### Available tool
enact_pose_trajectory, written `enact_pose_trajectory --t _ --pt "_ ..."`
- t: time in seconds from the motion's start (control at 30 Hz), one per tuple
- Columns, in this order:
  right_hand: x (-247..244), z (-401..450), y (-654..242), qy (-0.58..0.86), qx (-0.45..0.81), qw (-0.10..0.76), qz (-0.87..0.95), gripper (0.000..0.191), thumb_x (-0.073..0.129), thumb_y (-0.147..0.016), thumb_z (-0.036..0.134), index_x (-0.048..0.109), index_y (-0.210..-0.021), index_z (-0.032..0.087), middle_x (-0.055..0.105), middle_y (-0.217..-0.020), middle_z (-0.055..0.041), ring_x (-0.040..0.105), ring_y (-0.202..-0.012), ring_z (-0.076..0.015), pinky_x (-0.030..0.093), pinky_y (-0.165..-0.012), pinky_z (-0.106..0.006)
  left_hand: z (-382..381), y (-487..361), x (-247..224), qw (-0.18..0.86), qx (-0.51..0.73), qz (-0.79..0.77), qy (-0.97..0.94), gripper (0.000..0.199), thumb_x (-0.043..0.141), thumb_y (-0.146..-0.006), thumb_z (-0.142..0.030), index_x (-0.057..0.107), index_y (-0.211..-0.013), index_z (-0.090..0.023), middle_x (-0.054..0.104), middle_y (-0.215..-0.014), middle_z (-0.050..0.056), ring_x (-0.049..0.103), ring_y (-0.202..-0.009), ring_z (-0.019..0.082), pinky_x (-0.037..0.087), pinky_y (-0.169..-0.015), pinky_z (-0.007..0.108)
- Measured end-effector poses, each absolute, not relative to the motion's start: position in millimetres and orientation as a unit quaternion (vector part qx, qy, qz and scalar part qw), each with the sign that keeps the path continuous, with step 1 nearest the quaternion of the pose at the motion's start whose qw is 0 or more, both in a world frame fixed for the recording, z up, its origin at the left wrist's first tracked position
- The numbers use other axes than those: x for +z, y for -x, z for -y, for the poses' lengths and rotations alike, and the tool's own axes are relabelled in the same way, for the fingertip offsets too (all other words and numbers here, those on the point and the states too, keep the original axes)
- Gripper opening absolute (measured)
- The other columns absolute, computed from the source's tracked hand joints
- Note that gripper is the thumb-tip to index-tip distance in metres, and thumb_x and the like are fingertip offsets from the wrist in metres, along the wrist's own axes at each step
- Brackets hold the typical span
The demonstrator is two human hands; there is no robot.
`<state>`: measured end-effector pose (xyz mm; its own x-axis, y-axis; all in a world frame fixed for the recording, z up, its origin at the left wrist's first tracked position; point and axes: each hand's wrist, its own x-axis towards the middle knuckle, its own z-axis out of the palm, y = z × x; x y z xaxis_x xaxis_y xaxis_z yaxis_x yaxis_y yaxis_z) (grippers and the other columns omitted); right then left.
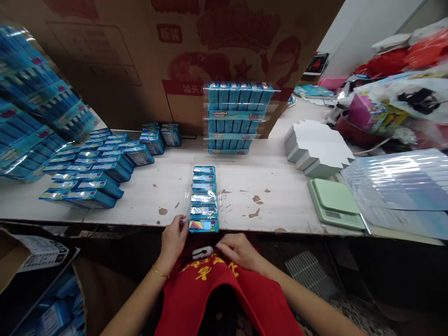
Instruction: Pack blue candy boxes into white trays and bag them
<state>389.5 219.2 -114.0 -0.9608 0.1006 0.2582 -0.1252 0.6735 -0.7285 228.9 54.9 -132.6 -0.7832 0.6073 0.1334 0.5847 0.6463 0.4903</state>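
A row of several small blue candy boxes [203,199] runs back from the table's front edge, lying on or in clear plastic film [187,198] that shows along its left side. My left hand [174,239] is at the near left corner of the row, thumb and fingers pinched on the film's edge. Just past the table edge, my right hand [239,249] is closed with curled fingers over the red apron [224,284]; what it holds, if anything, is hidden. Between the hands, a small white device with a dark slot [202,253] rests against the apron.
Wrapped stacks of blue boxes stand at the back [234,114] and far left [31,107], before a large carton [140,60]. Loose blue boxes [101,163] cover the left. On the right are white card pieces [320,147], a green scale [334,203] and plastic sheets [402,182].
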Motion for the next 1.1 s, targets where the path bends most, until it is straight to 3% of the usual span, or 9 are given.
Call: enact_pose_trajectory --t 0.07,0.13,0.53,0.73,0.83,0.97,1.1 --pt "-119 -206 -385 -0.060 0.456 0.075 0.885 0.023 0.041 -0.090 0.023 0.062 -0.098 0.019 0.065 -0.093 -0.0030 0.059 -0.085 -0.0117 0.044 -0.074 -0.020 -58 -230 -132 0.075 0.183 -0.923 -0.331 0.021 0.037 -0.085 -0.029 0.055 -0.087 -0.018 0.064 -0.077 0.006 0.061 -0.069 0.018 0.040 -0.058 0.025" --pt "-122 -195 -375 -0.037 0.469 0.068 0.880 0.026 0.038 -0.091 0.023 0.059 -0.104 0.019 0.063 -0.101 -0.0043 0.057 -0.092 -0.0135 0.044 -0.080 -0.023 -61 -230 -131 0.090 0.128 -0.931 -0.329 0.021 0.035 -0.085 -0.025 0.055 -0.083 -0.018 0.064 -0.079 0.008 0.061 -0.071 0.019 0.038 -0.059 0.026" --pt "-128 -189 -342 0.052 0.439 0.119 0.889 0.025 0.036 -0.091 0.018 0.061 -0.095 0.018 0.065 -0.092 -0.0051 0.060 -0.083 -0.0145 0.046 -0.073 -0.024 -57 -225 -143 0.073 0.130 -0.922 -0.356 0.025 0.030 -0.087 -0.026 0.054 -0.088 -0.017 0.064 -0.077 0.007 0.060 -0.074 0.018 0.039 -0.061 0.026" --pt "-127 -188 -329 0.074 0.343 0.121 0.928 0.024 0.038 -0.090 0.017 0.059 -0.078 0.016 0.063 -0.076 -0.0049 0.057 -0.069 -0.0144 0.043 -0.062 -0.023 -57 -220 -142 0.080 0.090 -0.923 -0.366 0.028 0.028 -0.089 -0.029 0.052 -0.084 -0.017 0.063 -0.077 0.007 0.060 -0.070 0.018 0.039 -0.061 0.027" --pt "-123 -186 -326 0.078 0.311 0.108 0.941 0.022 0.038 -0.090 0.016 0.058 -0.080 0.017 0.063 -0.077 -0.0033 0.057 -0.068 -0.0134 0.042 -0.061 -0.022 -56 -216 -139 0.089 0.089 -0.914 -0.385 0.026 0.029 -0.088 -0.028 0.052 -0.085 -0.017 0.063 -0.080 0.008 0.060 -0.073 0.018 0.039 -0.062 0.027" --pt "-118 -184 -332 0.046 0.191 0.104 0.975 0.015 0.041 -0.088 0.016 0.054 -0.095 0.018 0.060 -0.084 -0.0051 0.055 -0.075 -0.0166 0.042 -0.060 -0.025 -55 -212 -136 0.101 0.102 -0.913 -0.381 0.025 0.031 -0.088 -0.028 0.052 -0.084 -0.017 0.063 -0.080 0.007 0.060 -0.074 0.018 0.038 -0.063 0.027" --pt "-120 -186 -346 0.009 0.063 0.110 0.992 0.014 0.044 -0.084 0.015 0.054 -0.095 0.015 0.055 -0.101 -0.0120 0.051 -0.085 -0.0217 0.041 -0.057 -0.029 -54 -210 -132 0.109 0.118 -0.918 -0.363 0.026 0.032 -0.087 -0.031 0.052 -0.079 -0.018 0.062 -0.072 0.006 0.058 -0.070 0.018 0.035 -0.061 0.026"
